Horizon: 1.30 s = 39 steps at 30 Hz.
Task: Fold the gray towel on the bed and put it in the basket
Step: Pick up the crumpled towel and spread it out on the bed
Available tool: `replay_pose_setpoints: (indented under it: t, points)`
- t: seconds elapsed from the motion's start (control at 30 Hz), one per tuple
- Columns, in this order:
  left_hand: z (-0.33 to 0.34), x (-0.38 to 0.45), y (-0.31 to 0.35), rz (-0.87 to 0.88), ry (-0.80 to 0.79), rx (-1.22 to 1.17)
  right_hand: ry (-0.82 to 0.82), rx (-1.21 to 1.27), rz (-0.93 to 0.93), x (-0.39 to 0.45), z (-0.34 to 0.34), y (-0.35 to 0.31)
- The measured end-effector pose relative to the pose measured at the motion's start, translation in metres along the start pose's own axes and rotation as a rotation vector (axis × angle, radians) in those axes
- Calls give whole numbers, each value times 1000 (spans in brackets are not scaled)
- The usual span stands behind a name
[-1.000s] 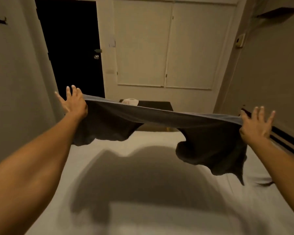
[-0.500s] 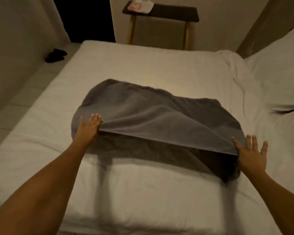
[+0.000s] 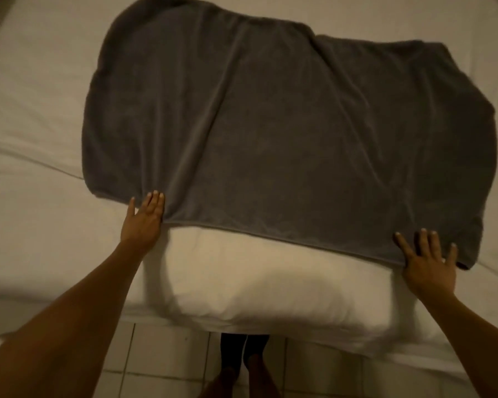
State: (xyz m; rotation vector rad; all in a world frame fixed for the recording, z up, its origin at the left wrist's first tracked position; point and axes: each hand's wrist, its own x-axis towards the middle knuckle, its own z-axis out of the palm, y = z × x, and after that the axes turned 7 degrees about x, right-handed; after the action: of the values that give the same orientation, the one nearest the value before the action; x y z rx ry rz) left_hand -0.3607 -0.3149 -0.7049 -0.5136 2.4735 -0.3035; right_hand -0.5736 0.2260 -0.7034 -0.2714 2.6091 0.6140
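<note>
Both grips flat, fingers straight: left hand (image 3: 144, 219), right hand (image 3: 427, 264) press near edge of gray towel (image 3: 285, 133), now dropped flat on bed (image 3: 35, 110); ready to fold.

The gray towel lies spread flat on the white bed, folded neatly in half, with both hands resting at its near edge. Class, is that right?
Not quite. The head view shows the gray towel spread out in a single layer on the white bed, with no fold made yet. The rest stands: the left hand and the right hand rest at its near edge.
</note>
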Motion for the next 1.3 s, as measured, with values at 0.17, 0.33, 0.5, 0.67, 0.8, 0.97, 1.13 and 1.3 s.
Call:
replay_pose_setpoints:
  t: [0.17, 0.33, 0.5, 0.67, 0.8, 0.97, 1.13, 1.3]
  points:
    - [12, 8, 15, -32, -45, 36, -24, 27, -26, 4, 19, -6]
    - [6, 6, 39, -23, 85, -8, 30, 93, -165, 0, 10, -23]
    - [5, 19, 47, 89, 125, 27, 55, 147, -288, 6, 6, -53]
    - [11, 26, 53, 153, 134, 39, 3, 261, -353, 5, 14, -86]
    - [16, 31, 51, 133, -5, -184, -58, 395, -337, 7, 20, -90]
    - [30, 16, 54, 121, 49, -365, -54, 495, -326, -5, 30, -90]
    - [39, -13, 58, 42, 57, -228, -48, 508, -321, -23, 38, -89]
    - [48, -44, 61, -24, 10, -41, -68, 461, -306, -37, 43, -82]
